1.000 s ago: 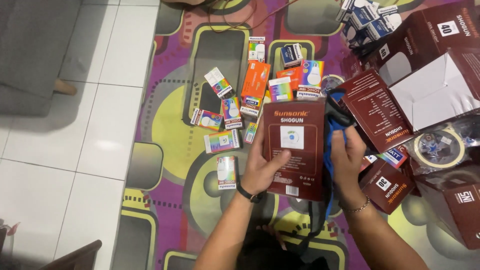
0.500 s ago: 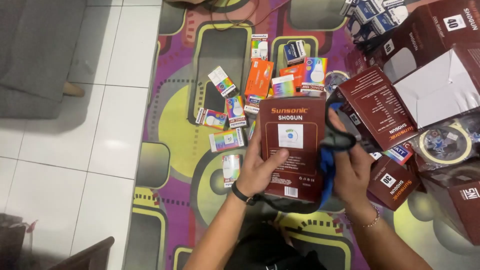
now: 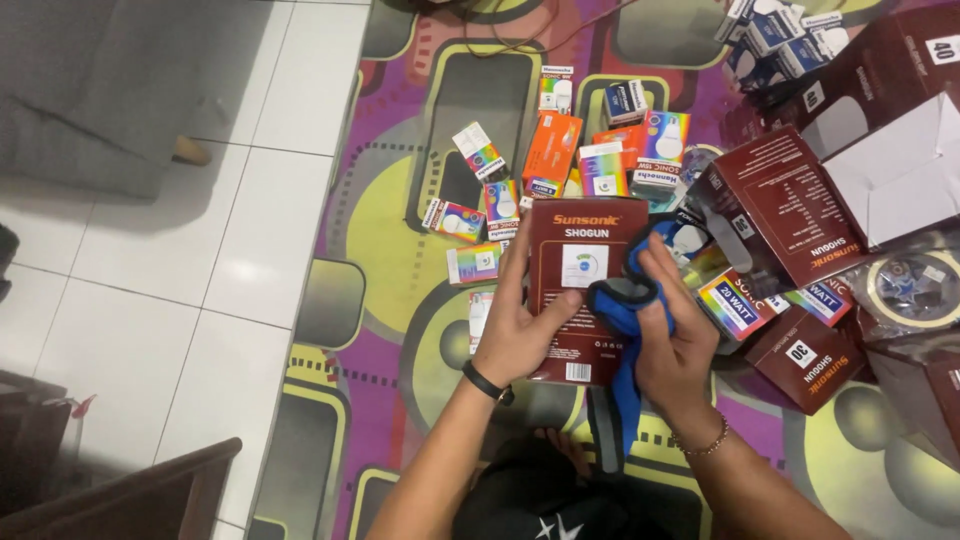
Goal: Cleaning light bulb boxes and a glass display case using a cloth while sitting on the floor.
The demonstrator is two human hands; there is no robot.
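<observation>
A dark red rectangular box [image 3: 580, 290] stands upright in the middle of the view, its printed face toward the camera, held just above a patterned purple and yellow rug [image 3: 400, 240]. The left hand [image 3: 520, 325] clasps it from the left edge — fingers run up that side and the thumb presses across the lower front, so the grip is closed firmly on the box. The right hand [image 3: 675, 330] is wrapped around a blue cloth [image 3: 625, 320], which it presses against the box's right edge; the fingers curl closed over the fabric, and a strip of the cloth hangs down between the forearms. A black band sits on the left wrist, a thin bracelet on the right.

Beyond the box, small colourful cartons [image 3: 560, 150] lie scattered on the rug, most of them just behind it. To the right, larger dark red boxes [image 3: 790, 210] are piled, one with an open white flap, and a clear roll of tape [image 3: 910, 285] lies near them. White floor tiles [image 3: 180, 260] lie to the left of the rug.
</observation>
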